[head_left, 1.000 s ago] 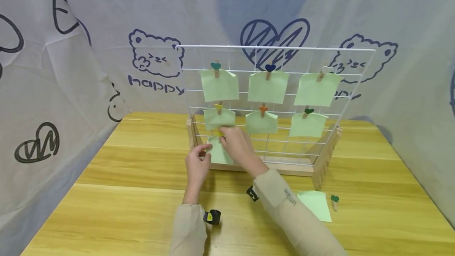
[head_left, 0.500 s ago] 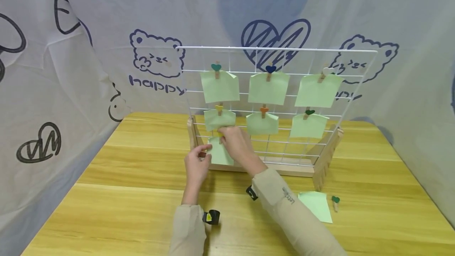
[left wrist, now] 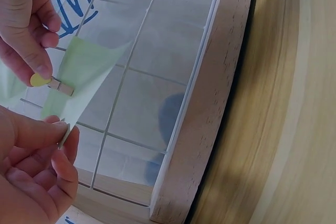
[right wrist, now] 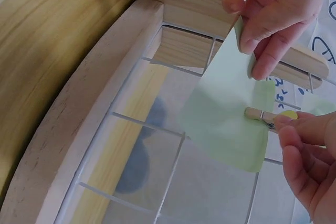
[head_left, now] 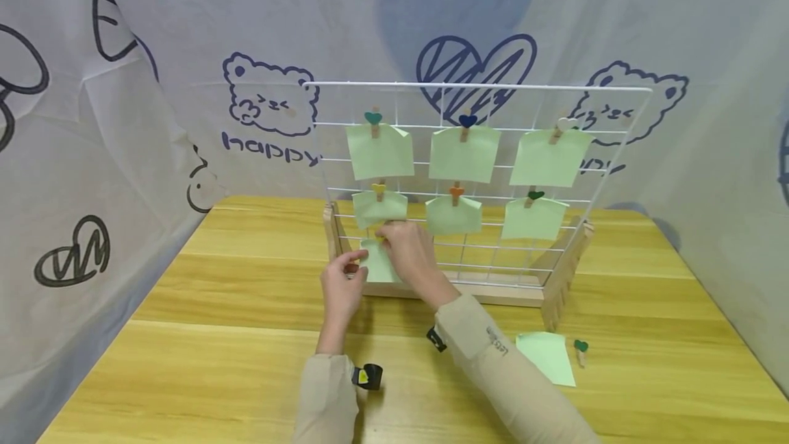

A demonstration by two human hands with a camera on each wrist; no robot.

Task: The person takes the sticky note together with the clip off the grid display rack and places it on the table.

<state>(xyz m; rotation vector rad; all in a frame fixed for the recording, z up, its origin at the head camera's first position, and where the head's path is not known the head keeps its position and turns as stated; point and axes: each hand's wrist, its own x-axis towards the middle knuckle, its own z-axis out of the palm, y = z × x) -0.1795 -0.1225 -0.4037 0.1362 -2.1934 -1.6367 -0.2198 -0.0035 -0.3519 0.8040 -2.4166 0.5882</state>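
A pale green paper note [head_left: 377, 262] hangs at the lower left of a white wire grid [head_left: 468, 245]. My right hand [head_left: 411, 252] pinches a small wooden clothespin [right wrist: 261, 114] with a yellow heart; its jaws lie over the note's upper edge. In the left wrist view the clothespin [left wrist: 62, 86] slants across the paper. My left hand [head_left: 342, 286] pinches the note's left edge between thumb and fingers, clearest in the right wrist view, where the left hand [right wrist: 281, 17] bends that edge. In the head view my right hand hides most of the clothespin.
Two rows of green notes hang above, such as one note [head_left: 465, 154], each under a heart clothespin. The grid stands in a wooden base [head_left: 499, 295]. A loose note [head_left: 546, 358] and a green-heart clothespin [head_left: 581, 353] lie on the table [head_left: 216, 362] at right.
Both hands stay almost in place, the right still at the yellow clothespin and the left at the note's edge. Only a slight shift of the right fingers shows.
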